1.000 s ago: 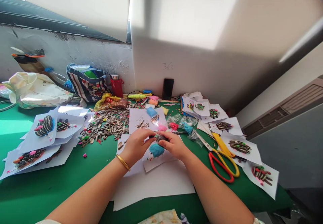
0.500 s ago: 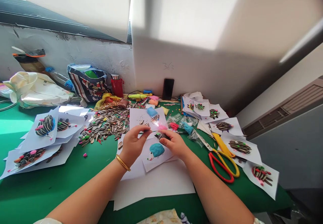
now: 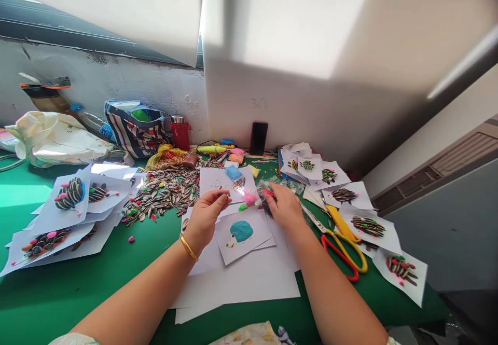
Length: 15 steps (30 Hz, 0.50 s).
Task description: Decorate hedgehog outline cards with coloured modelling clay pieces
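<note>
My left hand (image 3: 205,218), with a gold bangle on its wrist, pinches a thin stick (image 3: 237,202) above a white sheet. That sheet carries a blue clay hedgehog body (image 3: 241,231) with a drawn face. My right hand (image 3: 286,207) rests at the far side, its fingers curled over small clear plastic bags (image 3: 280,185). A dark piece (image 3: 266,205) shows beside those fingers, too unclear to name. Between my hands sits a pink clay lump (image 3: 251,198).
A large pile of striped sunflower seeds (image 3: 163,189) covers the green mat to the left. Seed-and-clay hedgehog pictures (image 3: 70,194) lie at both sides. Red-and-yellow scissors (image 3: 342,251) and a yellow craft knife (image 3: 340,223) lie to the right. A phone (image 3: 259,138) leans against the wall.
My right hand has moved away from the blue clay picture, up and right to the plastic bags. My left hand has shifted slightly right, and my hands are now further apart.
</note>
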Motion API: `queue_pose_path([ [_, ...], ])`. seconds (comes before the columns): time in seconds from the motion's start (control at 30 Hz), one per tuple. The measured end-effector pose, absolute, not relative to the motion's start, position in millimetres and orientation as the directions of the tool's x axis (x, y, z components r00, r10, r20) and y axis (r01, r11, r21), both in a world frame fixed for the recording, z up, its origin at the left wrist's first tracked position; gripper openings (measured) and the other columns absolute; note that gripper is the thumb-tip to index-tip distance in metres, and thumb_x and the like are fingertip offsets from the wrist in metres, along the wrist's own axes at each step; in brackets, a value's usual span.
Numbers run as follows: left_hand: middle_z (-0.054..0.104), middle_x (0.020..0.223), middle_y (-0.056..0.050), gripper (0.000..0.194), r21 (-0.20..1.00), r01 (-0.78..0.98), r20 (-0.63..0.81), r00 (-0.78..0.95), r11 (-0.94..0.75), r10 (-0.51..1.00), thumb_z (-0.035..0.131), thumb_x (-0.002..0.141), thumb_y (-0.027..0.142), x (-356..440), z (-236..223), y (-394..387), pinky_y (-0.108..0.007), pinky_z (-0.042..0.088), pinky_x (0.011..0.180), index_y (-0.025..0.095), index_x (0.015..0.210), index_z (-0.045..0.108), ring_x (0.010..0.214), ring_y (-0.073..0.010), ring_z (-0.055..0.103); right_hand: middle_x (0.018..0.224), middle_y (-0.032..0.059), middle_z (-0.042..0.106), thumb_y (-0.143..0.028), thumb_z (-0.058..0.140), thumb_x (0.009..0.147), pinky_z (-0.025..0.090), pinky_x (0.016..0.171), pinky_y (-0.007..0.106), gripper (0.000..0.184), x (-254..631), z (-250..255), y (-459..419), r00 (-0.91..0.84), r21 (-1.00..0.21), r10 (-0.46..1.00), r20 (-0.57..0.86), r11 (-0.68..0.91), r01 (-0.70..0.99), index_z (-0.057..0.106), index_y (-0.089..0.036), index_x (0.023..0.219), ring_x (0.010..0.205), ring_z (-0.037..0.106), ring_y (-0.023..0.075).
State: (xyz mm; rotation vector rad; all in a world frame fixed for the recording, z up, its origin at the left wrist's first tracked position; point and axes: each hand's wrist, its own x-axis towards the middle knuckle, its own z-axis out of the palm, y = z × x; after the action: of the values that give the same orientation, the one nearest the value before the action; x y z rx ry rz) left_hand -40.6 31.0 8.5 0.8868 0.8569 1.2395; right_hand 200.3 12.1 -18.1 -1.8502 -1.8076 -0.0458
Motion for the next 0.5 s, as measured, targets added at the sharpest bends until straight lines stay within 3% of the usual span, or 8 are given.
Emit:
queue_pose_path([
  [0.13,0.07,0.081,-0.003,0.037,0.904,-0.404,-0.094,0.127,0.138,0.987,0.086,0.062,0.042,-41,7,31,-0.028,0.052,0.075,0.018,0.088,0.074,0.074,-0.0125,0.064,0.126,0.0167,0.061,-0.029,0.057,0.09,0.036,0.094,0.051,0.042,226,-16,12,0.274,-0.207,0.88,0.388,-0.207,0.956,0.057,-0.018,0.13,0.117,0.049,0.0357],
  [0.23,0.07,0.084,-0.003,0.037,0.908,-0.395,-0.09,0.145,0.141,0.985,0.085,0.063,0.042,-41,4,31,-0.028,0.052,0.075,0.018,0.09,0.074,0.076,-0.0127,0.063,0.118,0.016,0.063,-0.03,0.063,0.087,0.038,0.089,0.051,0.032,237,-19,13,0.299,-0.145,0.91,0.286,-0.267,0.953,0.064,-0.019,0.117,0.112,0.051,0.036],
  [0.3,0.07,0.086,-0.004,0.037,0.915,-0.381,-0.079,0.159,0.134,0.984,0.085,0.064,0.042,-42,2,31,-0.028,0.052,0.075,0.019,0.091,0.074,0.077,-0.0134,0.063,0.115,0.015,0.064,-0.027,0.063,0.086,0.038,0.089,0.05,0.026,238,-20,14,0.295,-0.153,0.91,0.293,-0.259,0.954,0.065,-0.02,0.111,0.11,0.051,0.0351],
  [0.4,0.069,0.086,-0.004,0.035,0.925,-0.363,-0.05,0.182,0.115,0.982,0.083,0.067,0.042,-42,0,30,-0.028,0.051,0.075,0.019,0.092,0.074,0.078,-0.0141,0.063,0.12,0.0145,0.062,-0.024,0.06,0.087,0.035,0.097,0.052,0.025,230,-16,13,0.263,-0.258,0.836,0.481,-0.152,0.954,0.06,-0.019,0.112,0.116,0.049,0.0337],
  [0.5,0.069,0.085,-0.005,0.032,0.937,-0.34,-0.01,0.204,0.081,0.979,0.079,0.072,0.045,-40,0,26,-0.029,0.051,0.075,0.019,0.089,0.074,0.077,-0.0143,0.062,0.126,0.0133,0.06,-0.025,0.054,0.092,0.036,0.103,0.047,0.027,211,-11,8,0.137,-0.407,0.746,0.652,0.191,0.893,0.053,-0.02,0.118,0.12,0.05,0.028],
])
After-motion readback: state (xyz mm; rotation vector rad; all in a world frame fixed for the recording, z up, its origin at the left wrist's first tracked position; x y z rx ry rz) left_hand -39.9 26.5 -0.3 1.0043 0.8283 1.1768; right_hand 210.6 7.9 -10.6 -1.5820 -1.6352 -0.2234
